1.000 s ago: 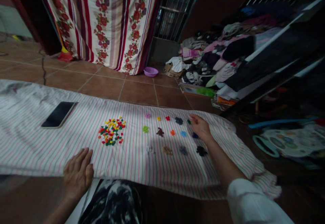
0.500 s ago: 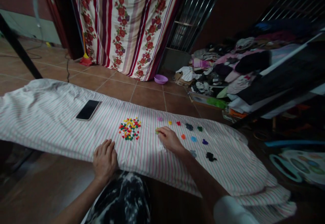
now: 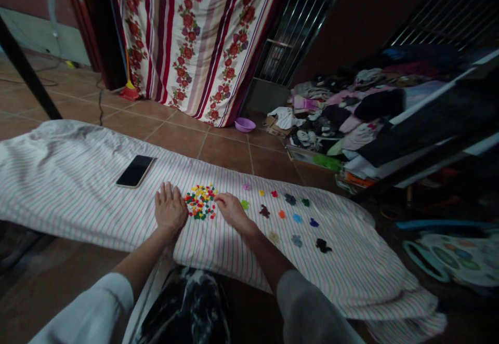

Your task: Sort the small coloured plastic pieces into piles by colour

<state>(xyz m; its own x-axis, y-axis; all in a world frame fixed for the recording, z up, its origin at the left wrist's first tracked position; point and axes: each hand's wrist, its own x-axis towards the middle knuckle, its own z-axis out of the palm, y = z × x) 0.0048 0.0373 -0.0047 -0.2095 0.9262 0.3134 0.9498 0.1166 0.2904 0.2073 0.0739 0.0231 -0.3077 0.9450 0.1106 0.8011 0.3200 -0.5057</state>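
Note:
A loose pile of tiny red, yellow, green, orange and white pieces (image 3: 200, 202) lies on the striped cloth (image 3: 117, 214). Against its left edge rests my left hand (image 3: 170, 208), flat with the fingers stretched out and holding nothing. My right hand (image 3: 235, 211) is at the pile's right edge, its fingertips drawn together; anything between them is too small to make out. Right of that hand, small one-colour clusters are laid out in rows, among them a light green cluster (image 3: 245, 204), a brown cluster (image 3: 264, 210), a pink cluster (image 3: 246, 187) and a black cluster (image 3: 323, 246).
A dark-screened phone (image 3: 135, 171) lies on the cloth to the left. Beyond the table, a purple basin (image 3: 245, 124) stands on the tiled floor by a flowered curtain (image 3: 191, 48). Heaped clothes (image 3: 331, 110) fill the back right.
My right hand has moved left from the light green cluster to the pile's edge, uncovering the brown cluster. My left hand has slid forward from the cloth's near edge to the pile's left side.

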